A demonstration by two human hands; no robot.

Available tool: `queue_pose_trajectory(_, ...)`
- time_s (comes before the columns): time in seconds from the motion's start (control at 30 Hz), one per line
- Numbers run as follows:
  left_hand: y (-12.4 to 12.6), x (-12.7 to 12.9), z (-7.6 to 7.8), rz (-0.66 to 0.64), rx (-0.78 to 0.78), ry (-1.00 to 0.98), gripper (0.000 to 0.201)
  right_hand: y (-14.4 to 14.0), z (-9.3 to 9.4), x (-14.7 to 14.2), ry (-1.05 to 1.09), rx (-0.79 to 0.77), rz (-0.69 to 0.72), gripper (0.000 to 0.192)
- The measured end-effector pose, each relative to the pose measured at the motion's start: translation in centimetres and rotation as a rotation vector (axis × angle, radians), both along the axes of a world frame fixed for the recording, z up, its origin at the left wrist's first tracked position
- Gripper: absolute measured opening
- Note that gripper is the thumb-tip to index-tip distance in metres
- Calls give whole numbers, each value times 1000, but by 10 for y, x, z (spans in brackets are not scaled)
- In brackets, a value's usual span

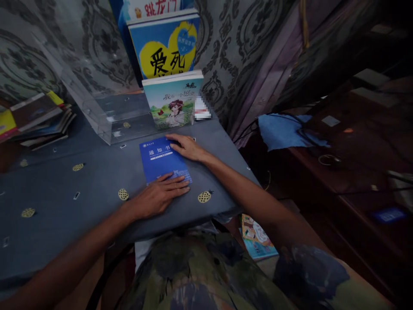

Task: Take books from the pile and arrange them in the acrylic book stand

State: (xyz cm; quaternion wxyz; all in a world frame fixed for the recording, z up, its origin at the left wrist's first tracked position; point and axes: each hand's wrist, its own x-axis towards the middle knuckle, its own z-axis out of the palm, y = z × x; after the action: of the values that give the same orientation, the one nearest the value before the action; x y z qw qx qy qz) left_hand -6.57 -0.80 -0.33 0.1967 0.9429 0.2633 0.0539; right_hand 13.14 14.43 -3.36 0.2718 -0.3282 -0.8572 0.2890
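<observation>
"Three books (176,103) stand upright; how far along is your booklet (161,164)?"
"Laid flat on the counter (93,193) before them, cover up; not opened, by the look of it."
"Are you gripping it?"
"No: your left hand (160,196) lies across its bottom edge, your right hand (187,147) on its top right corner, fingers loosely extended"

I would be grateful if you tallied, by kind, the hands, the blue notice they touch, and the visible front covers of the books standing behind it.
Hands: 2 (left hand, right hand)
Blue notice: 1
Standing book covers: 3 (red-lettered book, blue-and-yellow book, green book)
Total: 6
</observation>
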Motion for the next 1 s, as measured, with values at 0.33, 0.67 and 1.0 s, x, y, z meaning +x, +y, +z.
queue_pose_trajectory(0.33, -19, -58, 0, 223, 140, -213, 40, -13, 2, -5, -185, 113, -16, 49)
queue_pose_trajectory(0.67, 40, -52, -36, 839, 440, -85, 44, -56, 13, -22, -436, 234, -215, 47)
queue_pose_trajectory(1.0, 60, -30, -35, 866, 427, -14, 42, -61, 18, -24, -416, 247, -133, 50)
